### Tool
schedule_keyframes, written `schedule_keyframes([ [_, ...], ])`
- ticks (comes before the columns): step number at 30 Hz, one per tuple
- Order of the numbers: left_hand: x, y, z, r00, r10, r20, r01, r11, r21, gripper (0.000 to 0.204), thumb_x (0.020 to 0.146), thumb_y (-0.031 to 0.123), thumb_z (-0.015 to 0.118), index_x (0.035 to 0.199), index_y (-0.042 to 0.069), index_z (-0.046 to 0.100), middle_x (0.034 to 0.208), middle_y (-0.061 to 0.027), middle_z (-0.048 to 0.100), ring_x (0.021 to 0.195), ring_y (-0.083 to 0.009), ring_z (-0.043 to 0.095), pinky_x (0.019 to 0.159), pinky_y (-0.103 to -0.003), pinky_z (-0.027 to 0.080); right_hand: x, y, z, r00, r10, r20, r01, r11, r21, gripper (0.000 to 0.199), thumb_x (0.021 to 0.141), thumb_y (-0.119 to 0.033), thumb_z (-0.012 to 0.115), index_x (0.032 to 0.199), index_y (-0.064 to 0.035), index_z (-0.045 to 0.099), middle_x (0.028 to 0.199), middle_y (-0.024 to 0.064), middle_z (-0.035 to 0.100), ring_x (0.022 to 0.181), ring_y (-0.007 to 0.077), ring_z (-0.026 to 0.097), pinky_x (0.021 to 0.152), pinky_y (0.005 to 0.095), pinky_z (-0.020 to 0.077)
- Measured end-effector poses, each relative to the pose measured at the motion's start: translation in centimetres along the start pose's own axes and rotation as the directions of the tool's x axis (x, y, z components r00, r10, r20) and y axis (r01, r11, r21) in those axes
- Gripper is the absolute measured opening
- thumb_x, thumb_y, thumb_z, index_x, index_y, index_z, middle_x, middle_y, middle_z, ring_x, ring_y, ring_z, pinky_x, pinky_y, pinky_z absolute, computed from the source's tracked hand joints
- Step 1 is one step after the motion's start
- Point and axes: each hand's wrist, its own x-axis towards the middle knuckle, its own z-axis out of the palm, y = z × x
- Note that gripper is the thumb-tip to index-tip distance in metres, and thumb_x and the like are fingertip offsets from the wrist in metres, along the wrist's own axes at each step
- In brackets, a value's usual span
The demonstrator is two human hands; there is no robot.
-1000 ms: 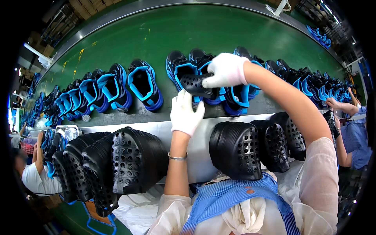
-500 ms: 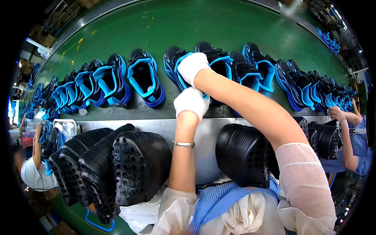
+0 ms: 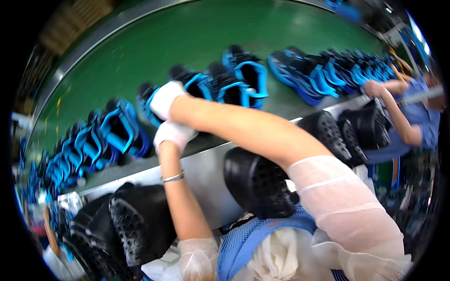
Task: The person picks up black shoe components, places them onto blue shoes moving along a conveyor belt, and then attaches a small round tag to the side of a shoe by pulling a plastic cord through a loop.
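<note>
From where I stand, the black-and-blue shoe [image 3: 146, 102] lies on the green worktop [image 3: 154, 51], right under the person's gloved hands; the right hand [image 3: 167, 99] covers much of its opening, leaving the toe and left flank showing; the left hand [image 3: 175, 135] is lower, by the heel end, just below the right one, and the two look close together; their fingers are hidden and blurred, so I cannot tell whether either is clamped on the shoe; another shoe [image 3: 123, 129] sits to its left; stacked black perforated pieces [image 3: 258, 182] stand nearer the person.
</note>
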Motion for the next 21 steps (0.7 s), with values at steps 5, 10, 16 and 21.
schedule_keyframes([
  [5, 0.6, -6.1, 3.8, 0.955, 0.009, -0.296, -0.037, 0.995, -0.089, 0.036, 0.087, 0.036, 0.054, 0.108, 0.01, 0.067, 0.106, -0.0176, 0.066, 0.097, -0.034, 0.064, 0.086, -0.041, 0.049, -7.8, 0.0, -7.6, 0.951, -0.242, 0.19, 0.215, 0.965, 0.152, 0.027, 0.078, -0.025, 0.058, 0.095, -0.0094, 0.072, 0.094, 0.0122, 0.07, 0.087, 0.0293, 0.067, 0.073, 0.0388, 0.0539],
  [10, -1.8, 0.9, -0.6, 0.956, -0.203, -0.21, 0.15, 0.958, -0.243, 0.047, 0.078, 0.043, 0.057, 0.079, -0.003, 0.065, 0.075, -0.0267, 0.061, 0.074, -0.0409, 0.062, 0.07, -0.044, 0.048, -23.6, 8.7, -12.1, 0.998, -0.046, -0.042, 0.054, 0.977, 0.204, 0.028, 0.087, -0.031, 0.05, 0.086, -0.006, 0.063, 0.085, 0.0107, 0.063, 0.082, 0.0282, 0.063, 0.07, 0.0383, 0.0518],
  [16, -3.6, 1.0, 0.8, 0.861, -0.156, -0.484, 0.156, 0.987, -0.04, 0.049, 0.081, 0.041, 0.062, 0.111, 0.003, 0.062, 0.115, -0.0199, 0.059, 0.105, -0.0359, 0.056, 0.091, -0.041, 0.044, -45.6, 19.1, -17.0, 0.773, 0.318, -0.549, -0.384, 0.924, -0.005, 0.015, 0.083, -0.018, 0.064, 0.093, -0.0064, 0.067, 0.088, 0.0091, 0.066, 0.081, 0.0233, 0.064, 0.074, 0.0328, 0.0504],
  [21, -7.1, 5.5, 0.9, 0.578, -0.016, -0.816, 0.04, 0.999, 0.009, 0.038, 0.083, 0.018, 0.062, 0.119, 0.005, 0.059, 0.117, -0.0182, 0.056, 0.105, -0.0337, 0.056, 0.091, -0.039, 0.044, -56.2, 25.5, -17.7, 0.515, 0.677, -0.525, -0.791, 0.612, 0.014, 0.019, 0.083, -0.02, 0.063, 0.096, -0.0065, 0.066, 0.091, 0.0123, 0.065, 0.083, 0.0255, 0.063, 0.077, 0.0343, 0.0496],
])
